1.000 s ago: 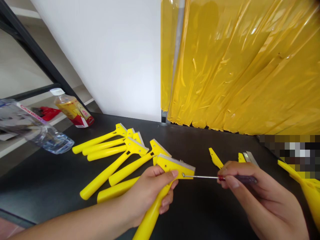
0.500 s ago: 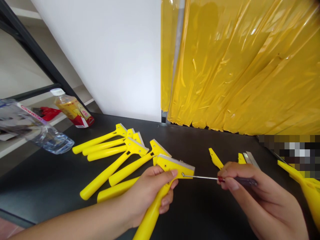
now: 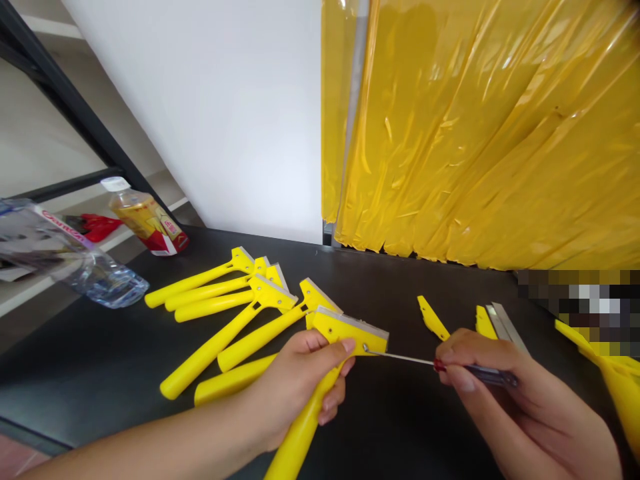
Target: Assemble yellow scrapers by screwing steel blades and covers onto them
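Tilted further, the screwdriver point(image 3: 493, 375) pinched in the right hand point(image 3: 500, 393) touches the yellow scraper point(image 3: 350, 331) clasped in the left hand point(image 3: 295, 393), blade pointing away; about six others point(image 3: 210, 350) lie nearby.

A yellow plastic strip curtain point(image 3: 480, 133) is hung beside a white wall point(image 3: 200, 120). A capped plastic bottle point(image 3: 143, 216) is seen on a white shelf point(image 3: 20, 300), and a crumpled water bottle point(image 3: 103, 283) is laid by a black table's point(image 3: 375, 287) edge.

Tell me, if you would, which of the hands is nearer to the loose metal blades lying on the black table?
Right. The right hand, holding a screwdriver, is just in front of the loose metal blades; the left hand, gripping a yellow scraper, is much farther to their left.
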`<state>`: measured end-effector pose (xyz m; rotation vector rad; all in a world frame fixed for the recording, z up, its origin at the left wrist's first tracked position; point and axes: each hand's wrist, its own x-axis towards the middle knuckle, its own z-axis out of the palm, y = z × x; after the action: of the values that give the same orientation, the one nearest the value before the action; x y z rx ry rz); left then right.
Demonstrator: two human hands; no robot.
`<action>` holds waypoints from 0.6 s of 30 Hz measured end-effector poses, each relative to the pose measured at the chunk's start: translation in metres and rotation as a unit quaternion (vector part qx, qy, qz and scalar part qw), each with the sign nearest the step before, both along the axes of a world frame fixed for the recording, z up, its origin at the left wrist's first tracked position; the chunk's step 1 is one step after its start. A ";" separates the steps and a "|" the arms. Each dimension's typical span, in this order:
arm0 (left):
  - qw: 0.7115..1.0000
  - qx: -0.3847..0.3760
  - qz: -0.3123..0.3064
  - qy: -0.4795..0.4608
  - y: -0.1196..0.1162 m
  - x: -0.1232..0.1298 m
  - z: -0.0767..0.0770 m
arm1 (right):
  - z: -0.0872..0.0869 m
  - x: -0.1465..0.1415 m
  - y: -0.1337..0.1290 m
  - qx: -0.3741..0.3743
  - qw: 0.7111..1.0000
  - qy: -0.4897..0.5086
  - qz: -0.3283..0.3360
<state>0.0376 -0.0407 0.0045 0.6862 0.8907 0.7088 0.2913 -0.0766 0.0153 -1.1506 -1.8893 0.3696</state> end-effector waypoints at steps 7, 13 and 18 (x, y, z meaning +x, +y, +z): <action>1.000 0.000 0.009 0.002 0.000 0.000 -0.003 | 0.009 -0.001 0.001 0.027 0.999 -0.021 0.032; 1.000 0.007 0.013 0.018 0.000 0.000 -0.004 | 0.016 -0.005 -0.002 0.129 0.983 -0.107 0.071; 0.999 0.018 0.011 0.035 -0.002 0.001 -0.006 | 0.011 -0.008 -0.002 0.216 0.963 -0.146 0.068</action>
<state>0.0388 -0.0429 -0.0018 0.7378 0.9538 0.7256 0.2837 -0.0786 0.0261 -0.8140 -2.1719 -0.1505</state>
